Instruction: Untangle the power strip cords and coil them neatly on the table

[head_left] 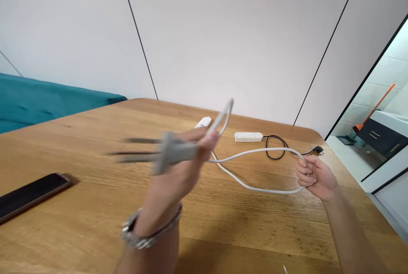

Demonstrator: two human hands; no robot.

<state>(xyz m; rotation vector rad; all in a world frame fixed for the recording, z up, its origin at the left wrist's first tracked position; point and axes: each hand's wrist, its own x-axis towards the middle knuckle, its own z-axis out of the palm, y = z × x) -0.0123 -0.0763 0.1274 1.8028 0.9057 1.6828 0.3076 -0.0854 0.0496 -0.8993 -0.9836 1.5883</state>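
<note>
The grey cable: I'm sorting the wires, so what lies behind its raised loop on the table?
Behind the grey cable lie a white power strip with a black cord, and a small white block, partly covered by the left hand.

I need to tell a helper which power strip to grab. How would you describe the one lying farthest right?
Look to the far edge of the wooden table, near the white wall. Two white blocks lie there; take the long flat power strip on the right. Unlike the smaller white block to its left, it trails a black cord looping toward the table's right corner.
</note>
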